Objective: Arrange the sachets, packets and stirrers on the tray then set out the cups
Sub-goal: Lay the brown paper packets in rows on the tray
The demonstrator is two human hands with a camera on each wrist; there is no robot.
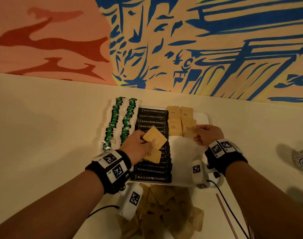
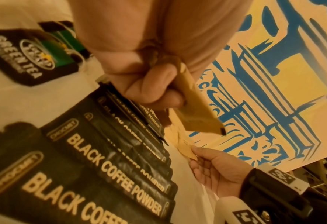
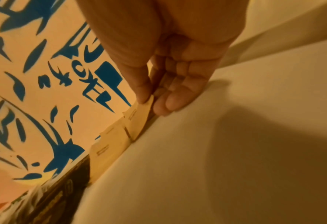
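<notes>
A white tray point(image 1: 183, 152) holds two rows of green tea bags point(image 1: 115, 121), a column of black coffee powder sachets point(image 1: 152, 116) and brown sugar packets point(image 1: 174, 126) laid in two columns at the far right. My left hand point(image 1: 138, 145) hovers over the coffee column and grips brown sugar packets point(image 1: 155, 138), one fanned above another point(image 2: 195, 109). My right hand point(image 1: 205, 135) pinches the near corner of the nearest brown sugar packet point(image 1: 188, 129) in the right column; in the right wrist view thumb and fingers point(image 3: 176, 104) hold that packet point(image 3: 141, 113) against the tray.
A loose heap of brown sugar packets point(image 1: 164, 209) lies on the white table in front of the tray. Thin stirrers point(image 1: 224, 214) lie at the near right. A patterned cup point(image 1: 301, 160) stands at the right edge. A painted wall point(image 1: 181, 40) rises behind the table.
</notes>
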